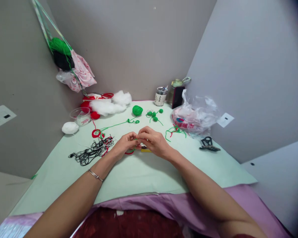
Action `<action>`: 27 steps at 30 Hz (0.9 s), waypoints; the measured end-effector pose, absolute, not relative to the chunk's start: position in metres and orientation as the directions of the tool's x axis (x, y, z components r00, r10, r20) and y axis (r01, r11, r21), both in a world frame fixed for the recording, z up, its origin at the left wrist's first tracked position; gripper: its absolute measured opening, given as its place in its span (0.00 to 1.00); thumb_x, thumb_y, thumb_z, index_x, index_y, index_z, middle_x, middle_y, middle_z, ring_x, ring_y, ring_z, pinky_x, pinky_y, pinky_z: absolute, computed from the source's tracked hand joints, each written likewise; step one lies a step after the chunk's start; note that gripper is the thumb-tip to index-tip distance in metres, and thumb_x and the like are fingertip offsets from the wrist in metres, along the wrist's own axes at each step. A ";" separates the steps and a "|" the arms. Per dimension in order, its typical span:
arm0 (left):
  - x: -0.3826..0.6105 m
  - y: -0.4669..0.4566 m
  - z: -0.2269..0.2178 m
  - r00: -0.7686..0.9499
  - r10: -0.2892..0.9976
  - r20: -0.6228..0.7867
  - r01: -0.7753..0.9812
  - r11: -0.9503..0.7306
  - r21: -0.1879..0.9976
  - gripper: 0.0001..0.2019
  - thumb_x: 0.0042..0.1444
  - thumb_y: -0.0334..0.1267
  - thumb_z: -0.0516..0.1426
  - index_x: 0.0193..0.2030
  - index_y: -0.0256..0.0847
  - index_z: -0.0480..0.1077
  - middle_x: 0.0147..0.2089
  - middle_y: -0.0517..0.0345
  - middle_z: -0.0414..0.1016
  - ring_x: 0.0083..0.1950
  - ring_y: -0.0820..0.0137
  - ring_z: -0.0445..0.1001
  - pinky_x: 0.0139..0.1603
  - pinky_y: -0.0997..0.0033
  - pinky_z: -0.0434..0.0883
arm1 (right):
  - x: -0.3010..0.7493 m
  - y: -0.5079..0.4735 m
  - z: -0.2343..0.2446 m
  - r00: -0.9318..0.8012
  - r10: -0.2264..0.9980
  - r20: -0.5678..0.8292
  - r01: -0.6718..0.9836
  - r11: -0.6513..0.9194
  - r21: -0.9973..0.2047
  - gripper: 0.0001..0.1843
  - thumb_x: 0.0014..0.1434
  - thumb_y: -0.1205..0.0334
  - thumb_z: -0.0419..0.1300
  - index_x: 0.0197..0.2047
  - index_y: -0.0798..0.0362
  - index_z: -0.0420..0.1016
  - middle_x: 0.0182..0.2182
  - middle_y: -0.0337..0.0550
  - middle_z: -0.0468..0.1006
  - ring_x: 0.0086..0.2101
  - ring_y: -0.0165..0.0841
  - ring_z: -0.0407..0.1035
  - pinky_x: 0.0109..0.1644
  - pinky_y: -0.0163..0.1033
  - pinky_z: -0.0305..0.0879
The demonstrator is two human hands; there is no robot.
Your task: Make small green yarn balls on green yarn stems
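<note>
My left hand (127, 144) and my right hand (154, 142) meet over the middle of the table, fingertips pinched together. A trace of green shows between the fingers, but what they hold is mostly hidden. Just below the fingertips lies a yellow-edged object (146, 150), largely covered by my right hand. Beside my left hand is a red yarn loop (129, 152). Tangled black cord (89, 153) spreads to the left of that hand. Beyond the hands sit a green yarn ball (137, 110) and several small green knitted balls with stems (154, 115).
White stuffing (109, 106), a clear plastic tub (80, 116) and a white yarn ball (70, 128) stand at left. At right are a plastic bag (193, 117), a phone (178, 97), a pen can (160, 96), green yarn scraps (176, 131) and a black hair claw (209, 144).
</note>
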State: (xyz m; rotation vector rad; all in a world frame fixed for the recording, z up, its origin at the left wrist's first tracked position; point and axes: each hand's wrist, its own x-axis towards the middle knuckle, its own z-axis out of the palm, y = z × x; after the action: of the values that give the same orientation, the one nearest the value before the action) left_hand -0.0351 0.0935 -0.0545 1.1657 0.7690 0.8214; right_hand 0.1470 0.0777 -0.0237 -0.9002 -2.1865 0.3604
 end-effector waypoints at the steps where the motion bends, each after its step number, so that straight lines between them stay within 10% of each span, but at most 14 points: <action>1: -0.035 0.094 -0.055 0.484 0.871 -0.088 -0.146 0.179 0.973 0.16 0.46 0.41 0.67 0.34 0.38 0.66 0.32 0.60 0.72 0.34 0.72 0.76 0.41 0.70 0.73 | 0.146 0.076 -0.022 -0.447 0.722 0.529 0.441 0.692 -0.572 0.09 0.65 0.61 0.53 0.40 0.50 0.74 0.43 0.47 0.73 0.35 0.31 0.69 0.38 0.36 0.63; 6: -0.034 0.092 -0.052 0.481 0.874 -0.070 -0.096 0.132 0.987 0.13 0.49 0.40 0.64 0.33 0.38 0.64 0.30 0.60 0.73 0.30 0.74 0.75 0.35 0.73 0.71 | 0.145 0.074 -0.009 -0.456 0.859 0.233 0.045 0.283 -0.958 0.11 0.65 0.51 0.52 0.39 0.50 0.64 0.26 0.37 0.73 0.22 0.28 0.67 0.26 0.34 0.62; 12: -0.034 0.096 -0.055 0.451 0.891 -0.046 -0.076 0.090 0.993 0.14 0.46 0.40 0.66 0.34 0.39 0.66 0.26 0.62 0.73 0.26 0.73 0.74 0.32 0.73 0.71 | 0.167 0.086 0.004 -0.085 0.937 0.339 -0.266 0.307 -0.914 0.11 0.59 0.54 0.60 0.37 0.51 0.65 0.18 0.29 0.62 0.18 0.24 0.54 0.23 0.31 0.52; 17: -0.036 0.094 -0.053 0.466 0.884 -0.029 -0.118 0.094 0.989 0.13 0.47 0.40 0.66 0.36 0.38 0.69 0.33 0.59 0.74 0.35 0.72 0.77 0.43 0.70 0.72 | 0.180 0.093 0.003 -0.177 0.913 0.368 0.050 0.382 -0.923 0.10 0.59 0.55 0.61 0.35 0.53 0.73 0.23 0.36 0.67 0.24 0.27 0.60 0.26 0.33 0.54; 27: -0.038 0.092 -0.049 0.522 0.853 0.008 -0.125 0.068 0.990 0.14 0.52 0.43 0.63 0.42 0.38 0.71 0.40 0.56 0.75 0.42 0.70 0.76 0.50 0.69 0.70 | 0.180 0.094 -0.009 -0.450 0.778 0.439 0.564 0.628 -0.536 0.07 0.61 0.67 0.59 0.35 0.51 0.78 0.33 0.41 0.70 0.34 0.30 0.65 0.38 0.36 0.59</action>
State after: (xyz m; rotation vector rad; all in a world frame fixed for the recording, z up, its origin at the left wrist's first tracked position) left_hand -0.0385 0.0924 -0.0493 1.2974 0.7192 0.8412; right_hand 0.1798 0.0937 -0.0090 -1.0453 -2.1795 0.4121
